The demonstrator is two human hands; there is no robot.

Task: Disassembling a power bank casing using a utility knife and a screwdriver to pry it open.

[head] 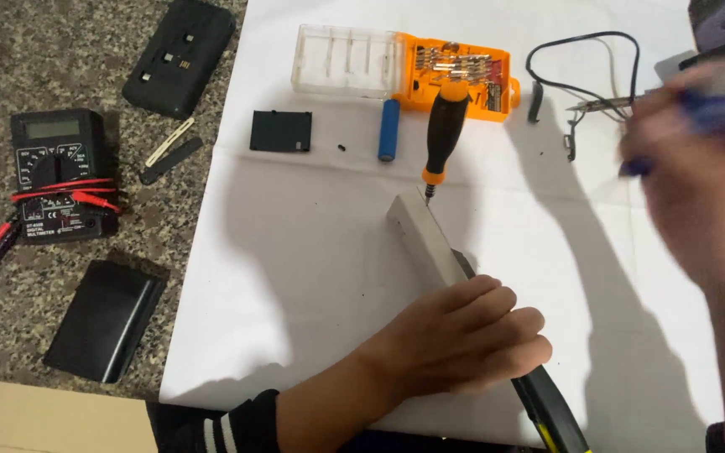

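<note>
Your left hand rests on a long grey box. It lies on the white sheet that covers part of the stone counter. Your fingers are curled over the near end of the grey box and hold it down. A black tool with a yellow stripe pokes out from under that hand, on the side nearest you.

Your right hand is up in the air, far to the right of the grey box. It is blurry. It seems to hold something blue, but you cannot tell how its fingers sit.

A screwdriver with a black and orange handle lies with its tip right at the far end of the grey box. Just left of the screwdriver is a blue battery. Behind them is an orange bit case with a clear lid. Left of the battery are a tiny black bit and a small black square piece.

Far left of the grey box, off the sheet, sit a black meter with red leads and a flat black case.
</note>
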